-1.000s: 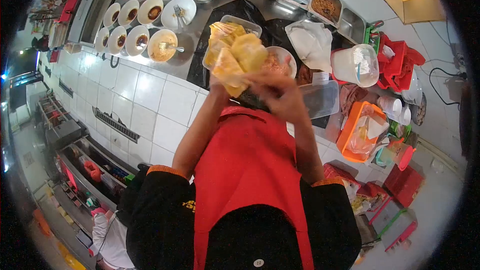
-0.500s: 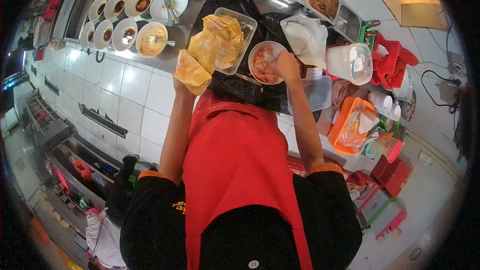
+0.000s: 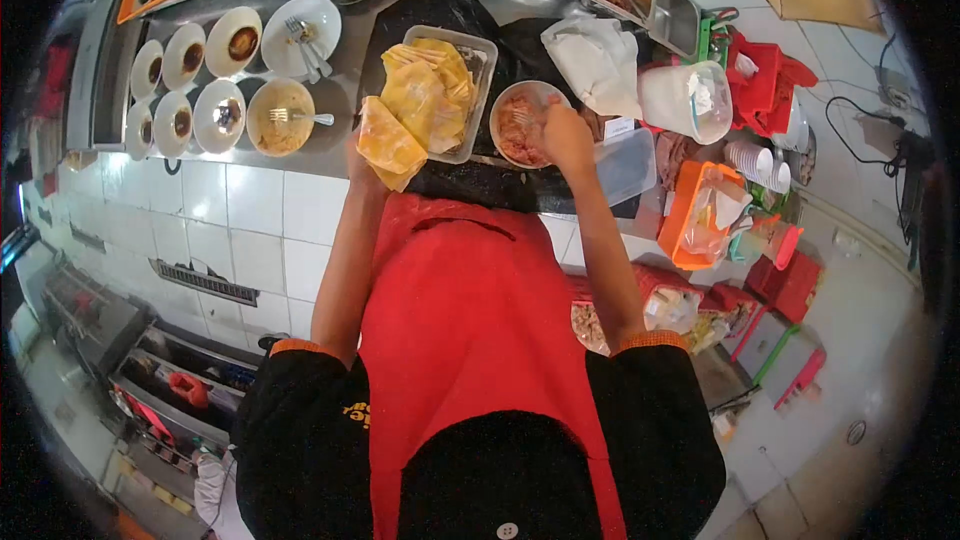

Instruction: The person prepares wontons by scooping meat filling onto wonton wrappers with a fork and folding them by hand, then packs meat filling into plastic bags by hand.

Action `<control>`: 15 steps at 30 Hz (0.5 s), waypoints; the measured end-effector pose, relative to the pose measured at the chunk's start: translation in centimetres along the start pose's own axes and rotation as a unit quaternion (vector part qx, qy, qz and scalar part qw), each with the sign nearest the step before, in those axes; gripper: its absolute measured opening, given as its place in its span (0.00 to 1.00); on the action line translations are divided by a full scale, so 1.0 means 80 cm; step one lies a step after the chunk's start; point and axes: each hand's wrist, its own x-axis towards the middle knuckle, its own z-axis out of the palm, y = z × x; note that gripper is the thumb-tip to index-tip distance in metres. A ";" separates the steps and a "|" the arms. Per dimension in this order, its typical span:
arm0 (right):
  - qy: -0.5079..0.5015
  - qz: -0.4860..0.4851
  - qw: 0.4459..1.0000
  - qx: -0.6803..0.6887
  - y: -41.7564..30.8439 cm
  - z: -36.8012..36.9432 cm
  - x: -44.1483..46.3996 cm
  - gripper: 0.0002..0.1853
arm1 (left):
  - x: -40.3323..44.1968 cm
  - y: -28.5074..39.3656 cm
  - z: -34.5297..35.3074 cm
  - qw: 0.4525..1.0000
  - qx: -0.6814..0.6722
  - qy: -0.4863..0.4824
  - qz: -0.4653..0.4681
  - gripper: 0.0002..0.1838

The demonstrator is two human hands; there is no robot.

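Observation:
My left hand (image 3: 361, 168) is closed under yellow dough wrappers (image 3: 391, 143), which drape over my fingers and hide most of them. More wrappers (image 3: 432, 85) lie in a clear plastic tray (image 3: 484, 90), and some of the held ones overlap its near side. My right hand (image 3: 567, 143) is closed on a fork (image 3: 541, 119) dipped into a white bowl (image 3: 508, 93) of pink minced meat (image 3: 515, 130). The fork's handle is hidden in my fist, and its head is blurred.
Several bowls with dark sauce (image 3: 242, 43) stand at left, beside a plate with cutlery (image 3: 318, 20) and a bowl with a fork (image 3: 285, 140). To the right are a white paper packet (image 3: 590, 65), a tub of white powder (image 3: 680, 105), a clear lid (image 3: 625, 168) and an orange basket (image 3: 684, 220).
The view has turned slightly, so the counter items sit a little differently. My right hand and fork have shifted slightly within the meat bowl; my left hand still holds the wrappers.

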 end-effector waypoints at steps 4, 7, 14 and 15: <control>0.007 -0.044 0.999 -0.020 -0.047 -0.044 -0.033 0.14 | 0.007 0.013 0.042 0.999 0.021 0.019 -0.024 0.26; 0.058 -0.062 0.995 0.052 -0.055 -0.055 -0.041 0.12 | 0.022 0.016 0.028 0.999 -0.003 -0.002 -0.043 0.26; 0.010 -0.083 0.988 0.128 -0.017 -0.039 -0.049 0.11 | 0.038 0.009 0.015 0.985 0.127 0.074 -0.090 0.23; -0.038 -0.069 0.973 0.218 -0.014 -0.056 -0.060 0.14 | 0.041 0.005 0.010 0.981 0.149 0.083 -0.098 0.23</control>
